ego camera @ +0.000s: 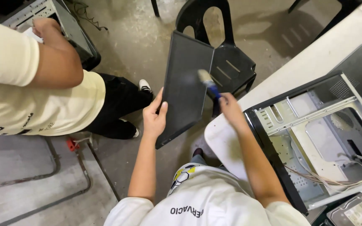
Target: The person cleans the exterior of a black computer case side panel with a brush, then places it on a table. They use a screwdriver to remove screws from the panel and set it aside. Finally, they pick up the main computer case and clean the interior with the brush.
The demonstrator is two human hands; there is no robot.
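A person's left hand (154,118) clamps the lower edge of a black PC side panel (184,86), held tilted above the floor beside the white table (315,62), while the right hand (230,108) is closed round a blue-handled brush (209,83) on its face. Panel looks stiff, thin, light sheet metal w/ edges prob. sharp; best gripped at the folded rim.

Panel (184,88) held over the floor, left of the bench (315,58). Left hand (154,116) on its lower left edge, right hand (230,108) to its right, brush (208,83) across its face. Chair (225,54) behind the panel. Open computer case (315,138) on the bench at right, drive (355,212) beside its near corner. Another person (34,92) far left.
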